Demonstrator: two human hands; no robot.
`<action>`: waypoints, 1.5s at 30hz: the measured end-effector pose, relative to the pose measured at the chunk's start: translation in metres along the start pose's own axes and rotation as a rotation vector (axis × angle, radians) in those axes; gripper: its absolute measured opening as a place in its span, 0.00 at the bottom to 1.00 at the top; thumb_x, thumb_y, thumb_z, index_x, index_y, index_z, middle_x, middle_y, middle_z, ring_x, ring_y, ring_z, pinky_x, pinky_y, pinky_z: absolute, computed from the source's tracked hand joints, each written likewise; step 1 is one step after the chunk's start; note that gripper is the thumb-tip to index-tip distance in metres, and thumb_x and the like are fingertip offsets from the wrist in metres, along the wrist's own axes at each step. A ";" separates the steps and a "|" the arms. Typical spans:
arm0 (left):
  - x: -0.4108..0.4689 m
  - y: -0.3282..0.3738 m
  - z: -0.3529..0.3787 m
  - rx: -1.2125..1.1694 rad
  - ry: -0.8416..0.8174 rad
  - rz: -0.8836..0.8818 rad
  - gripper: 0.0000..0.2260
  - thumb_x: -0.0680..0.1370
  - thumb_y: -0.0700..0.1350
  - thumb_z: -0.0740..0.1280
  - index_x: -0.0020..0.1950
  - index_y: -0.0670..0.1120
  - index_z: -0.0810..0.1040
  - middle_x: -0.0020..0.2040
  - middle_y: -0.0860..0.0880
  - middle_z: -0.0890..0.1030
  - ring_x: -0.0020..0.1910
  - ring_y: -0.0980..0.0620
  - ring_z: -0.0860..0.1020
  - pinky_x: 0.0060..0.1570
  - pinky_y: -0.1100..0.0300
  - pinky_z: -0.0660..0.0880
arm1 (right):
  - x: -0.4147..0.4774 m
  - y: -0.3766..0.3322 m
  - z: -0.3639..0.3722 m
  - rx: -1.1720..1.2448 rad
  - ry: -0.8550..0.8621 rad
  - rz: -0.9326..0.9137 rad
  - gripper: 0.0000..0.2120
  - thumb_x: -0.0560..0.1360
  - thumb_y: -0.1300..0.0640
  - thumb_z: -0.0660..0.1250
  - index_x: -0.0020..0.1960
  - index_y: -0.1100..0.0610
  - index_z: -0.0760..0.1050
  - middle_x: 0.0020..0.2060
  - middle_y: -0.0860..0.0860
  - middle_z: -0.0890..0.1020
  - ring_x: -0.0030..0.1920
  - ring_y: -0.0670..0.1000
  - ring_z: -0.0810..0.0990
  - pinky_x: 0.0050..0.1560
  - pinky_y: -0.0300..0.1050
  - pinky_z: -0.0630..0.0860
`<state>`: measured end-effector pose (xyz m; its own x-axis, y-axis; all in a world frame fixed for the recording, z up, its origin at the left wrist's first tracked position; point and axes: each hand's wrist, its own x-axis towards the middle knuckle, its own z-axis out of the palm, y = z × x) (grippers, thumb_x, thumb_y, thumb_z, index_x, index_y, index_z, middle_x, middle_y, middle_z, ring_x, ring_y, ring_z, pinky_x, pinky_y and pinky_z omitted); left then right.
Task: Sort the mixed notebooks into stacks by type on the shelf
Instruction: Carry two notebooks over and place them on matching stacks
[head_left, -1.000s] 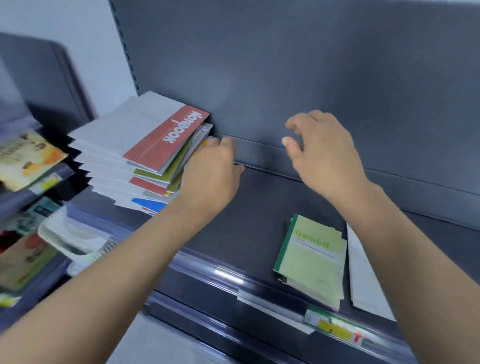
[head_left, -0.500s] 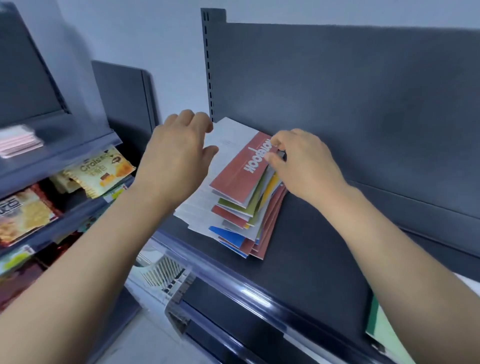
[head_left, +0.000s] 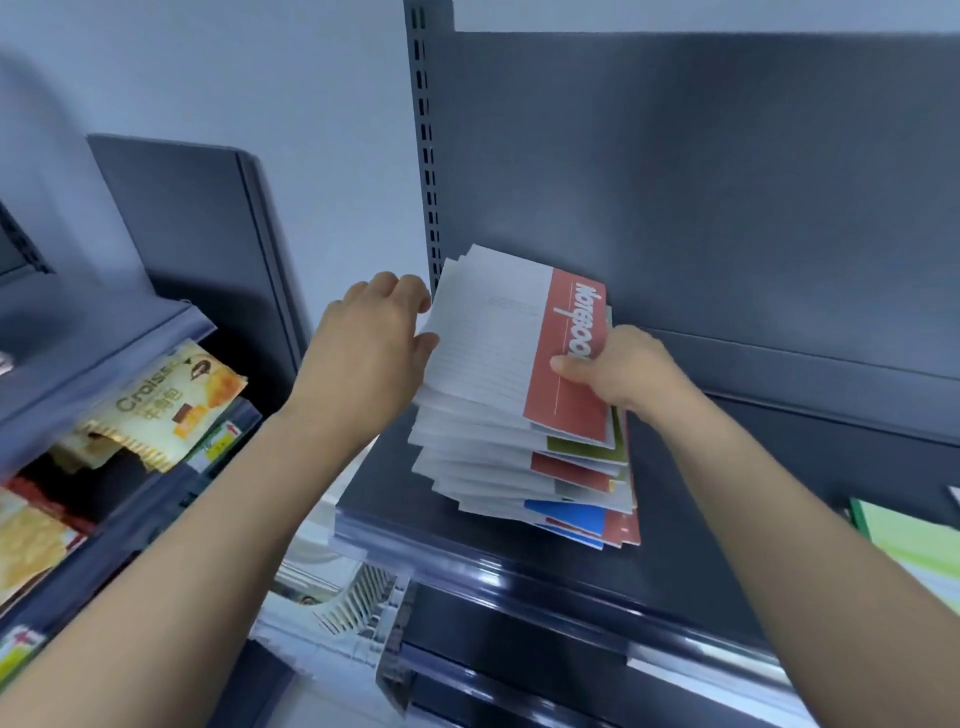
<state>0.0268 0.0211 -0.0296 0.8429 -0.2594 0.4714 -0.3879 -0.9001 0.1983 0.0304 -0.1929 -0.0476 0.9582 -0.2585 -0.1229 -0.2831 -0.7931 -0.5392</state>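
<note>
Head: left hand (head_left: 369, 353) now grips stack (head_left: 483, 467); right hand (head_left: 628, 369) pinches top notebook (head_left: 493, 338).

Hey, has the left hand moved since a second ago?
Yes. The left hand went leftward: from right of the notebook stack, it crossed to the stack's left edge, beside the slotted upright.

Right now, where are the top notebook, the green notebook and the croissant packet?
top notebook (head_left: 498, 343): head view, its white lined cover.
green notebook (head_left: 914, 540): head view, its pale green cover.
croissant packet (head_left: 171, 405): head view, its printed front.
</note>
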 end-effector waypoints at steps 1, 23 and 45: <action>0.000 -0.002 0.002 -0.015 -0.012 -0.006 0.12 0.78 0.44 0.65 0.59 0.42 0.73 0.53 0.45 0.76 0.51 0.44 0.74 0.48 0.54 0.69 | 0.000 -0.001 -0.001 0.078 0.011 0.032 0.18 0.74 0.46 0.67 0.58 0.56 0.73 0.57 0.53 0.79 0.56 0.57 0.78 0.57 0.52 0.75; 0.018 0.038 0.026 -0.027 -0.090 -0.158 0.12 0.79 0.47 0.63 0.57 0.40 0.73 0.52 0.42 0.76 0.50 0.42 0.74 0.47 0.52 0.72 | -0.007 0.037 -0.065 0.135 0.597 -0.033 0.07 0.79 0.62 0.56 0.55 0.63 0.68 0.51 0.60 0.77 0.42 0.55 0.69 0.41 0.45 0.63; 0.051 0.046 0.047 -0.155 -0.188 -0.475 0.21 0.75 0.42 0.67 0.63 0.35 0.65 0.61 0.36 0.69 0.56 0.37 0.73 0.49 0.51 0.70 | -0.038 0.074 -0.087 0.178 0.691 0.006 0.08 0.81 0.57 0.54 0.56 0.60 0.67 0.55 0.56 0.77 0.45 0.53 0.73 0.44 0.50 0.75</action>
<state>0.0695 -0.0500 -0.0374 0.9858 0.0936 0.1397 0.0145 -0.8750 0.4840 -0.0311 -0.2901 -0.0101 0.6941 -0.5996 0.3983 -0.2205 -0.7039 -0.6752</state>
